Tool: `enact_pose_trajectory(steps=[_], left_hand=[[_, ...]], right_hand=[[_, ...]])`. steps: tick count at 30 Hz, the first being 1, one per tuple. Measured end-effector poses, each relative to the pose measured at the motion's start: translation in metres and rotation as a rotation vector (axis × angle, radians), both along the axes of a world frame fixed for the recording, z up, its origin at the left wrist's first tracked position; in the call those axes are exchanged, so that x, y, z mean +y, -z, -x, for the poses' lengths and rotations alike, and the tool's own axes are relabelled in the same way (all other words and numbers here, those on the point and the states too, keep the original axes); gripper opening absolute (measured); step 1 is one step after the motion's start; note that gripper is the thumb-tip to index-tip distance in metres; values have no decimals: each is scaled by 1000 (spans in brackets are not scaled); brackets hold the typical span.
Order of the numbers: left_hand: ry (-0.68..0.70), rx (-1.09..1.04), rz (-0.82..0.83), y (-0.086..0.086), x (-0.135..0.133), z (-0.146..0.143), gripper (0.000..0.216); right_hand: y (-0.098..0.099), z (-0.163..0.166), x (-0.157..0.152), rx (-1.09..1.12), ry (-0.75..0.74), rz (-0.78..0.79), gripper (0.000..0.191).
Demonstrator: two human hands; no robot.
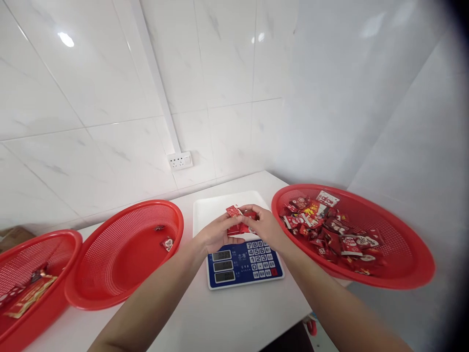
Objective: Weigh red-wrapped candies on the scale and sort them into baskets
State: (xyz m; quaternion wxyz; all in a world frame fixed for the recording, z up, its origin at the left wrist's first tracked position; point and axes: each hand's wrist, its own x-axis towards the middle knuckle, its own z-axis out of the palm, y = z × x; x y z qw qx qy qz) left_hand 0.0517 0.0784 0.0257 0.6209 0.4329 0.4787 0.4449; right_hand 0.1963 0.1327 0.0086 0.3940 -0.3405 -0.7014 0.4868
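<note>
Both of my hands meet above the weighing scale (242, 261). My left hand (214, 233) and my right hand (264, 225) are closed on a small bunch of red snack packets (237, 221), held just over the scale's white platter (216, 208). The scale's blue keypad and three displays face me, below my hands. To the right stands a red basket (403, 274) with a heap of several red packets (331, 225).
A red basket (110, 288) left of the scale holds two small packets (167, 243). Another red basket (54, 244) at the far left holds a few packets (29, 293). A wall socket (179, 160) sits on the tiled wall behind. The white table's front edge is near me.
</note>
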Motion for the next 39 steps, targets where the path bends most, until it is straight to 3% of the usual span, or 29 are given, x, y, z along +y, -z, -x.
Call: enact_pose_trajectory(steps=[3,6,9,14,18,21,24,27,30,34,36,39], left_hand=[[-140,-154,63,6,-7,2,26],[-249,-248,128,11,-13,-5,27],[-243,-321,134,12,-23,-24,36],[-178,-394,-93,15,-40,-54,47],[-220,-358,-171,18,-43,-60,41],[-266,-344,-140,17,-44,-60,34],[-328,-279,-161,14,-49,-49,33],[-449,-85,-276,8,-62,-17,32],[-633,259,-345,-6,-80,33,32],[-923,881,-239,-21,-101,103,35],[-864,1156,-139,-19,-108,130,41],[-689,1372,-27,-5,-116,149,55]], right_hand=[[-3,-2,-11,22,33,-32,28],[-2,-1,-20,124,191,-70,33],[2,6,-29,196,275,-168,30],[12,18,-47,243,341,-278,27],[14,17,-57,282,314,-255,30],[12,15,-64,347,223,-177,36],[12,8,-69,350,130,-213,39],[15,-8,-70,309,147,-267,41],[22,-29,-65,340,212,-189,39],[30,-50,-58,409,261,-95,35],[31,-57,-57,409,277,-96,34],[29,-70,-56,342,328,-138,33]])
